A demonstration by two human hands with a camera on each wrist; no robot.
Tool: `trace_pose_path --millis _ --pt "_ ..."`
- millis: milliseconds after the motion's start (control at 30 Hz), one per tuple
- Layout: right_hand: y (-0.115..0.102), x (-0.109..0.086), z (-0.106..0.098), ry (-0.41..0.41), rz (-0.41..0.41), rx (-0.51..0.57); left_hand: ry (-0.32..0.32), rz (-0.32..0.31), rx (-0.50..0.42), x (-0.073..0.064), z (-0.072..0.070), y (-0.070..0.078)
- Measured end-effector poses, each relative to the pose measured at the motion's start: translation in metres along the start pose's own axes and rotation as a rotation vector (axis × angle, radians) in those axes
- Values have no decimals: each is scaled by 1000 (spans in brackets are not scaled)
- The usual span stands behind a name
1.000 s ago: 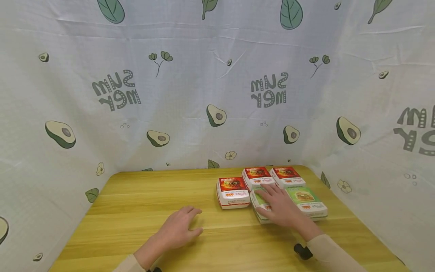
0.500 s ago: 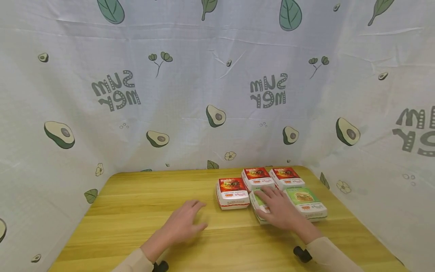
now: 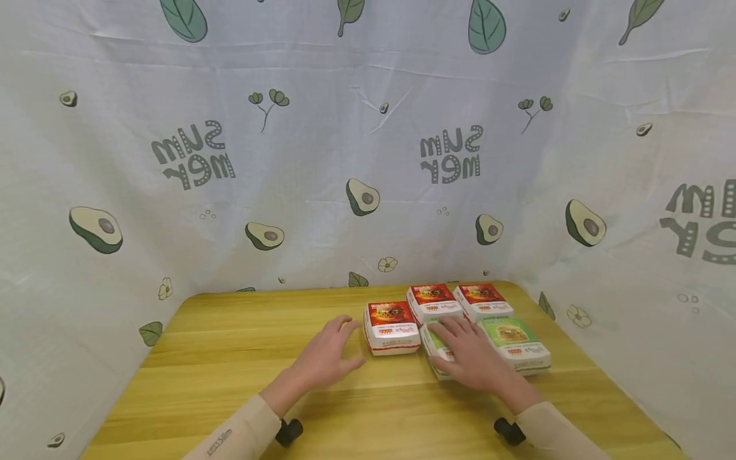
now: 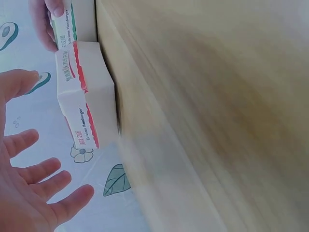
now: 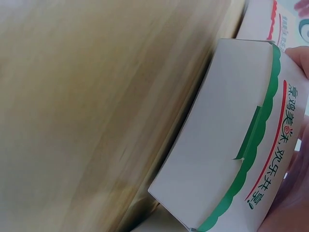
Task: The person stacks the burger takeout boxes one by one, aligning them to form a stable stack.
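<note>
In the head view, several white hamburger boxes sit together on the right of the table. My right hand rests over the front-left green-topped box, fingers spread across its lid and thumb by the front-left edge. The right wrist view shows that box's white side and green scalloped trim, with the thumb at its upper edge. My left hand is raised over the table, fingers apart and holding nothing. Just right of it is a red-topped box, seen from the side in the left wrist view.
Two more red-topped boxes, one and another, stand in the back row. A second green-topped box is at the front right. A patterned cloth hangs behind and beside the wooden table.
My left hand has moved right and away from me, up to the left side of the nearest red-topped box. The right hand stays over the green-topped box, and the boxes have not moved.
</note>
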State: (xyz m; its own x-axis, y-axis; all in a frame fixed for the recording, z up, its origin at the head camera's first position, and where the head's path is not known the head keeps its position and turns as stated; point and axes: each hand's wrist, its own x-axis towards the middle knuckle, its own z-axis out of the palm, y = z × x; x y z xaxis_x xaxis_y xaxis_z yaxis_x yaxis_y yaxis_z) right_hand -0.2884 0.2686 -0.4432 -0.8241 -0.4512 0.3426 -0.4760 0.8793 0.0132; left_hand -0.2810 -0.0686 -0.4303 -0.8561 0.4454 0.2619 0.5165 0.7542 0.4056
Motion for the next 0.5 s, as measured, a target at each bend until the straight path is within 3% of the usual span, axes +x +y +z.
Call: trace_pose_path --millis 333,500 --pt "0 0 1 6 -7 14 -25 -9 -74 25 12 -3" --pt "0 0 1 5 0 3 -61 -16 -171 37 16 -4"
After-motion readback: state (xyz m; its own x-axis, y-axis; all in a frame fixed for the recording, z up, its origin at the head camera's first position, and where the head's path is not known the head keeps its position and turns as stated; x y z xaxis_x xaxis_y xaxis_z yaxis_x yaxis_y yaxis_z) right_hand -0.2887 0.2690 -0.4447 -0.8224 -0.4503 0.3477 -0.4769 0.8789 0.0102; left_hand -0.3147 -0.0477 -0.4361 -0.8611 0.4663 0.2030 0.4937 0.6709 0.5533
